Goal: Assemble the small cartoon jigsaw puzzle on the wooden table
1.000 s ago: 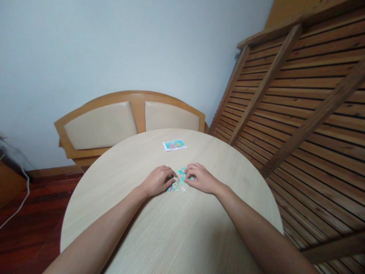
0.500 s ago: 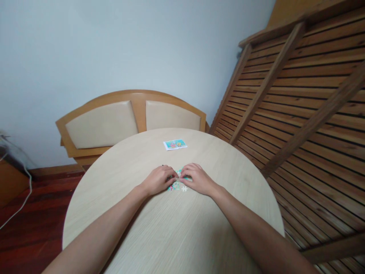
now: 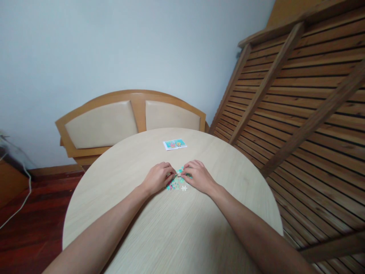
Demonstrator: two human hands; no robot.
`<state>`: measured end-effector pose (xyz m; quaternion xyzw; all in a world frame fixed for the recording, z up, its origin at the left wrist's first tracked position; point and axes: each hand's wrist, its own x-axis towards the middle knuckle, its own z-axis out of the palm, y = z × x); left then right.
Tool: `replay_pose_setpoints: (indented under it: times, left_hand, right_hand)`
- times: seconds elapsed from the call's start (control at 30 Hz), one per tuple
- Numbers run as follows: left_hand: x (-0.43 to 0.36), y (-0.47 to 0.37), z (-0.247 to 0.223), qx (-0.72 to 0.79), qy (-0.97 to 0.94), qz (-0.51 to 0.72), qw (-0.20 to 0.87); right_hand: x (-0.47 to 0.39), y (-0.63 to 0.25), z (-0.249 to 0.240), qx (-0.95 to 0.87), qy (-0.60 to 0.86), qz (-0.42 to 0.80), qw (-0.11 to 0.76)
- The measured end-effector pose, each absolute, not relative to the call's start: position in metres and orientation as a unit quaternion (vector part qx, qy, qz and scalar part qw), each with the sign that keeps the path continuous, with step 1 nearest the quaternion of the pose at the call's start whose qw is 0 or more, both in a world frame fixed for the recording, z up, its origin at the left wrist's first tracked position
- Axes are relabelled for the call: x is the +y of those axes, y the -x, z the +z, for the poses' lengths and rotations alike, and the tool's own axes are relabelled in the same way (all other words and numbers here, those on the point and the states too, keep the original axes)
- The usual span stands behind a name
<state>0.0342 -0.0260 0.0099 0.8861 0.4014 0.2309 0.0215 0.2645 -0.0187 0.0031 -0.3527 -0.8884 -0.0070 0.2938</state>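
Note:
Several small teal, pink and white puzzle pieces (image 3: 172, 185) lie in a pile near the middle of the round table. My left hand (image 3: 160, 177) is at the pile's left side, thumb and fingers pinched at its edge. Opposite it, my right hand (image 3: 197, 175) pinches at the upper right of the pile. The fingertips of both hands nearly meet over the pieces, and whatever is between them is too small to make out. One white piece (image 3: 184, 188) lies face down at the near right of the pile.
A printed picture card (image 3: 175, 144) lies farther back on the light wooden table (image 3: 125, 160). Behind the table stands a padded headboard (image 3: 138, 110). A slatted wooden frame (image 3: 270, 99) leans at the right. A white cable (image 3: 27, 190) hangs at the left.
Both hands have shifted slightly away from me over the pile, with the fingertips still close together. More of the pieces below them shows.

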Motion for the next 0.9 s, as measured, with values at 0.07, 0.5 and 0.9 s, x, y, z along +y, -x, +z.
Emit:
replay_pose_setpoints:
  times: [0.07,0.5,0.9]
  left_hand:
    - [-0.026,-0.034,0.011,0.408,-0.882,0.233,0.018]
    - [-0.012,-0.025,0.0,0.448,-0.864,0.229,-0.026]
    - [-0.008,-0.009,0.005,0.426,-0.872,0.239,0.041]
  right_hand:
    - [-0.018,-0.264,0.002,-0.89,0.353,-0.011,0.288]
    - [-0.02,-0.267,0.001,-0.909,0.322,0.055,0.261]
    - [-0.019,-0.27,0.0,-0.909,0.337,0.067,0.235]
